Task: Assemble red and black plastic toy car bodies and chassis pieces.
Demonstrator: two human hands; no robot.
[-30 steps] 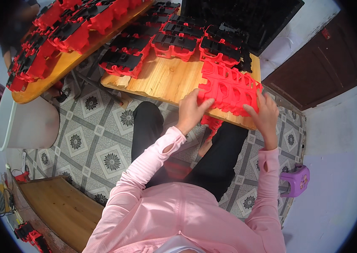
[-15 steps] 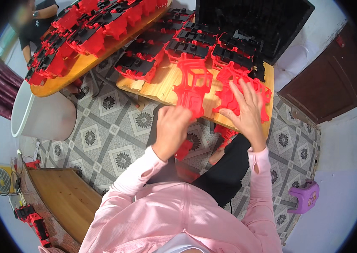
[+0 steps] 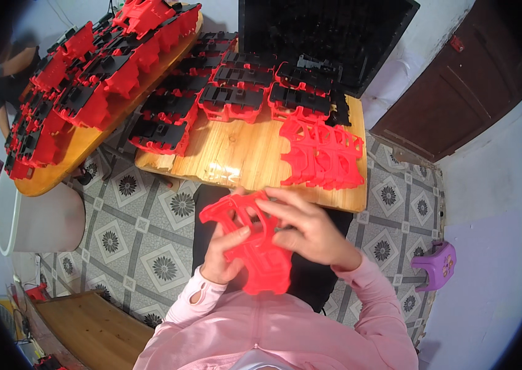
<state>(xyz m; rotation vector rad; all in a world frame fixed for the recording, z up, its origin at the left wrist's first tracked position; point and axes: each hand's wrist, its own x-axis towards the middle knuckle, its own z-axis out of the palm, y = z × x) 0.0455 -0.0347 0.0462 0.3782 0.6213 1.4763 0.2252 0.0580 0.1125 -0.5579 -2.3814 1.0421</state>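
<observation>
Both hands (left hand (image 3: 227, 256), right hand (image 3: 310, 231)) pinch one red plastic frame (image 3: 255, 246) between the fingers, bare frames (image 3: 323, 154) stacked beyond them, fitted units (image 3: 236, 92) farther off.

The person wears a pale pink long-sleeved top, its cuffs snug at both wrists, and dark trousers. The left hand (image 3: 227, 256) and right hand (image 3: 310, 231) are bare.
</observation>
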